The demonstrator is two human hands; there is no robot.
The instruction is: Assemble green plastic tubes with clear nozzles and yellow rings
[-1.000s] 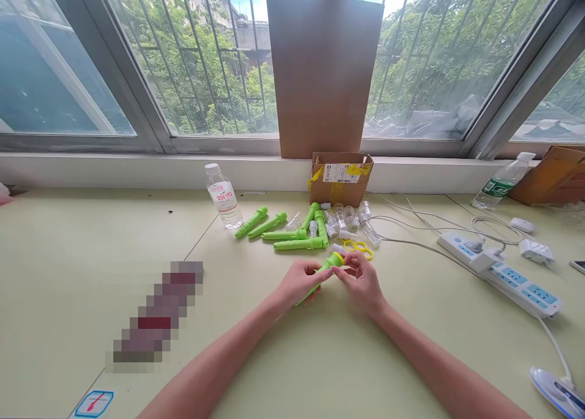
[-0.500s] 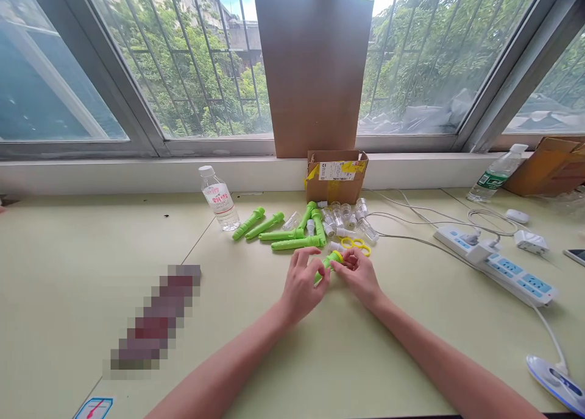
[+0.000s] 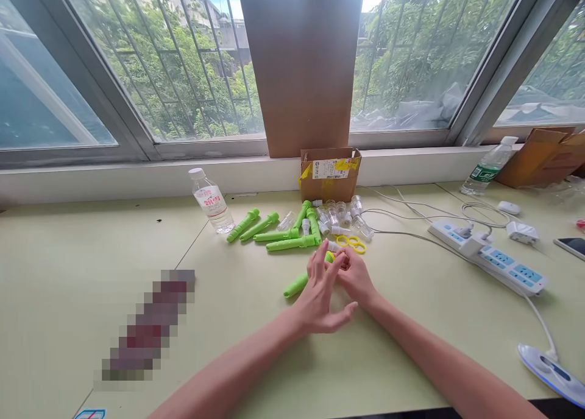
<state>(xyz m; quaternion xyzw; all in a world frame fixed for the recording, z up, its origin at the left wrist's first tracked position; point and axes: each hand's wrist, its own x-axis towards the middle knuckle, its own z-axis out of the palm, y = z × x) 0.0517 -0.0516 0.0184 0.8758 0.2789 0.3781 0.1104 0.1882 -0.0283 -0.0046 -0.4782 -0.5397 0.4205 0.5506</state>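
Your two bare hands at work over the middle of the desk (image 3: 237, 370); your left hand (image 3: 317, 303) is open, its fingers spread wide and the thumb held apart, above the green tube (image 3: 296, 285); whether it touches the tube cannot be told; your right hand (image 3: 359, 279) has its fingers narrow, closed on the tube's yellow-rimmed end, their exact grip partly hidden. The tube lies aslant, its plain end towards the desk's left edge, its rimmed end towards the far right corner. Compared with the earlier frames, your left hand no longer grips the tube's body, its curled fingers having straightened, and the plain end is now exposed; your right hand stays at the rimmed end. Beyond, nearer the far edge, are loose green tubes (image 3: 290, 243), clear vials (image 3: 363, 228) and yellow loops (image 3: 351, 243), with a cardboard box (image 3: 329, 178) behind; a power strip (image 3: 489, 257) lies towards the right edge.
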